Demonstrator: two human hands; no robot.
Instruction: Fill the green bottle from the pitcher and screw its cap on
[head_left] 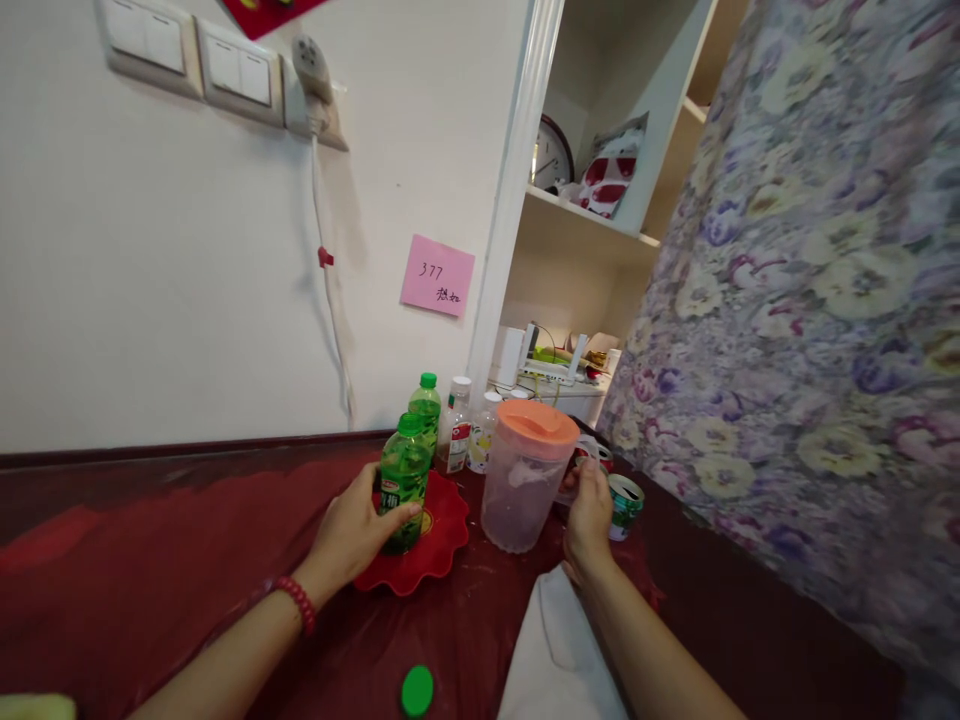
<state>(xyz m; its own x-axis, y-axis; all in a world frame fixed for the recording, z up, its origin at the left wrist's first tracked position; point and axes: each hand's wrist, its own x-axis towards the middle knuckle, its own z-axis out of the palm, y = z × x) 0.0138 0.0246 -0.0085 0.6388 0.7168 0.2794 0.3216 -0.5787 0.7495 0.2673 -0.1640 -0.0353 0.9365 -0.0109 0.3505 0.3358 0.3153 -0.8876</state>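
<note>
My left hand [352, 530], with a red bead bracelet at the wrist, is wrapped round a green-capped bottle [405, 470] over a red scalloped plate [448, 525]. My right hand [589, 510] grips the handle of a translucent pitcher [521, 490] with an orange lid. The pitcher stands upright on the dark red table, right of the plate. Behind the held bottle is another green bottle [426, 405], beside a clear white-capped bottle [456, 430]. Near the front edge of the view lies a loose green cap [417, 691].
A green can [624, 505] stands right of my right hand. A pale cloth [559, 650] lies by my right forearm. Behind are the wall with a pink note [438, 277], a shelf unit [585, 205] and a floral curtain [795, 280] at right.
</note>
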